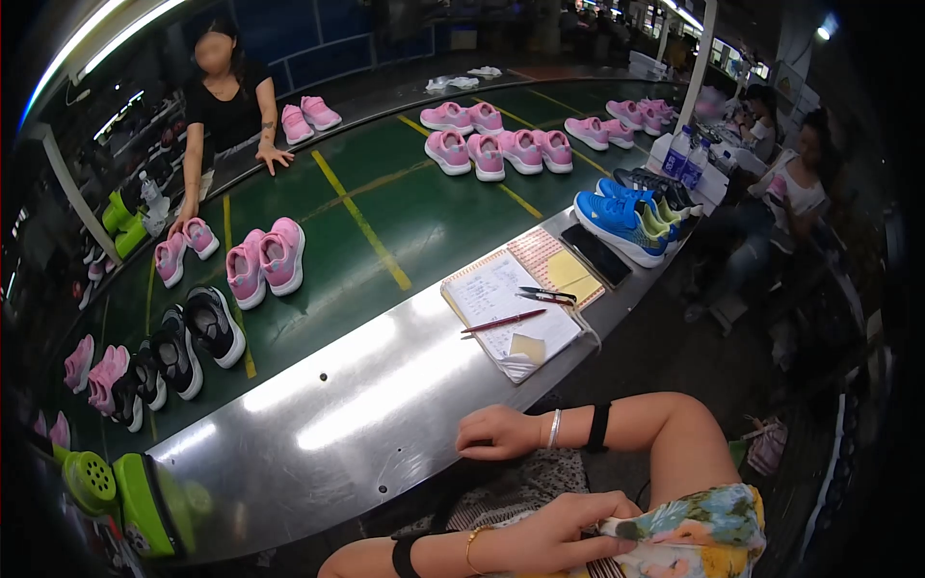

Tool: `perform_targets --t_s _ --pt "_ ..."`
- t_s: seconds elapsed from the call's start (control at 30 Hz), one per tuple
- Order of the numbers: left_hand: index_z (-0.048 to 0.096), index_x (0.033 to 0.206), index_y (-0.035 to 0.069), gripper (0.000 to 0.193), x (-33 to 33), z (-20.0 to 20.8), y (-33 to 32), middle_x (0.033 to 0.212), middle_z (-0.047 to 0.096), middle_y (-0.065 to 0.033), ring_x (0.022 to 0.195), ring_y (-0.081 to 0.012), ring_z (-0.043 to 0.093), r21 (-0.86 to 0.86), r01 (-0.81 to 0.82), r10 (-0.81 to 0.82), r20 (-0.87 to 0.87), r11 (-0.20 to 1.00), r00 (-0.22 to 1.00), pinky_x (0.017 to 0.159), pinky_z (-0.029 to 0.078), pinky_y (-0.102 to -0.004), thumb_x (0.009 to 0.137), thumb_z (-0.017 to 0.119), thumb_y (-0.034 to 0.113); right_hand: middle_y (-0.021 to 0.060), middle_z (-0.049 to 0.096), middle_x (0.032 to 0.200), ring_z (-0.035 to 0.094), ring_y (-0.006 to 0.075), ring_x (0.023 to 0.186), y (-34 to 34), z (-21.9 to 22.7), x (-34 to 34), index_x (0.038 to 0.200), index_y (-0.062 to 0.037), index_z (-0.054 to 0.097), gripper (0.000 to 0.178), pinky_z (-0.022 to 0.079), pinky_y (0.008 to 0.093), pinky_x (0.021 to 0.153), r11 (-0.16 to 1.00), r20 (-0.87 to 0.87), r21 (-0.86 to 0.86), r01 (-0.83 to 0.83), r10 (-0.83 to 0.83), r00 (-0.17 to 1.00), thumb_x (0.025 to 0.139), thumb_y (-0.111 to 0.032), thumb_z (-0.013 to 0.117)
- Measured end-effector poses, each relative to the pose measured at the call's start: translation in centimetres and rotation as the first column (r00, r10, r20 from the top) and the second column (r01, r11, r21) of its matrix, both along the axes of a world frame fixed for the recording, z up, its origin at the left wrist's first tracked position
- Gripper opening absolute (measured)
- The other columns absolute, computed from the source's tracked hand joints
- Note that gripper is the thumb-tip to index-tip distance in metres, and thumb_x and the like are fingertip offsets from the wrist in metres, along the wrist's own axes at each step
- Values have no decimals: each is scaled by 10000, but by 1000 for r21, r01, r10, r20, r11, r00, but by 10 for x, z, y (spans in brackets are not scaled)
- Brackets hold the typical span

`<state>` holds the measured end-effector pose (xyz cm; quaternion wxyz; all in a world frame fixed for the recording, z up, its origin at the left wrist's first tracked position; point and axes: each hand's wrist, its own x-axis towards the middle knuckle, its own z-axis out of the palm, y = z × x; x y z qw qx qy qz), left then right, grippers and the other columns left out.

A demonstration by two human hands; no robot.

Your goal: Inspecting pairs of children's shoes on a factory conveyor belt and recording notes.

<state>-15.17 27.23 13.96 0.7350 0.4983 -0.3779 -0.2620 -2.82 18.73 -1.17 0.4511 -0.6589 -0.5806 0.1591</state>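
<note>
My left hand (568, 533) reaches across from the lower left, its fingers closed on the floral sleeve (689, 535) of my right arm. A gold bracelet and a black band circle that left arm. My right hand (496, 433) lies at the near edge of the steel ledge (356, 385), fingers loosely curled under, with nothing seen in them. Beyond it, an open notebook (491, 303) rests on the ledge. A dark red pen (503, 322) and small thread snips (547, 296) lie across its pages.
Pink sneakers (520, 151) and black sneakers (214, 326) stand on the green conveyor belt (352, 207). Blue sneakers (621, 223) and a phone (594, 255) sit right of the notebook. Across the belt, a co-worker (229, 106) touches a pink shoe. A green device (145, 501) stands lower left.
</note>
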Motion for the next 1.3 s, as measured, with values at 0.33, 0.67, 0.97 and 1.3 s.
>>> perform_targets --t_s 0.33,0.67,0.97,1.3 --pt "544 1017 12 199 1 4 -10 988 641 -118 878 -204 621 -98 -155 159 40 983 986 792 493 -322 874 580 146 89 575 792 581 279 732 -1 3 -1 863 -60 596 88 463 365 643 1000 -11 -7 16 -16 1000 852 -145 614" --pt "542 1066 8 239 -2 3 2 878 637 -126 755 -209 621 136 -15 11 27 991 1000 687 490 -318 862 578 127 85 576 790 581 274 727 -2 7 -2 870 -60 598 91 462 360 642 1000 -17 27 0 0 1000 850 -147 615" --pt "546 1038 15 186 -5 0 -4 804 585 -14 698 -61 533 87 21 -5 -185 996 983 609 448 -226 881 600 100 84 590 801 585 269 741 -2 10 0 864 -48 593 78 461 355 652 999 -63 4 -32 32 997 867 -122 616" --pt "487 1199 -5 399 24 -14 -19 1150 510 -147 1042 -225 522 172 197 -201 8 965 980 888 415 -316 961 508 315 92 595 805 592 272 753 -1 13 0 870 -39 604 120 463 358 668 999 -142 -11 -42 40 989 865 -158 619"
